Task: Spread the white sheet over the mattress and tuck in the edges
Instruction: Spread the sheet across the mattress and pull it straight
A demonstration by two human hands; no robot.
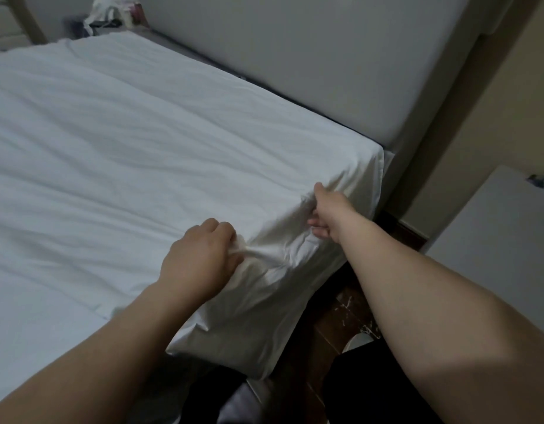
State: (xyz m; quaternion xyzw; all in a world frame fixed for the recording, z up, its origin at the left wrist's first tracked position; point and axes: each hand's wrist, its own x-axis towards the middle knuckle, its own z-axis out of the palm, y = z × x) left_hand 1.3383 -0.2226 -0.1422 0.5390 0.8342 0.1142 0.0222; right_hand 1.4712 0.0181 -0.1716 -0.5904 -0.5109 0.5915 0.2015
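Observation:
The white sheet (118, 142) lies spread over the mattress and hangs down its near side and right end. At the near right edge my left hand (200, 258) grips a bunched fold of the sheet, with creases running out from the fingers. My right hand (325, 215) is a little further along the same edge toward the head corner, its fingers curled round the sheet where it drops over the side. The mattress itself is hidden under the sheet.
A grey padded headboard (310, 56) stands against the bed's far right end. A grey cabinet (494, 240) stands at the right, with dark wooden floor (335, 319) between it and the bed. Clutter (108, 13) sits on a stand at the far left corner.

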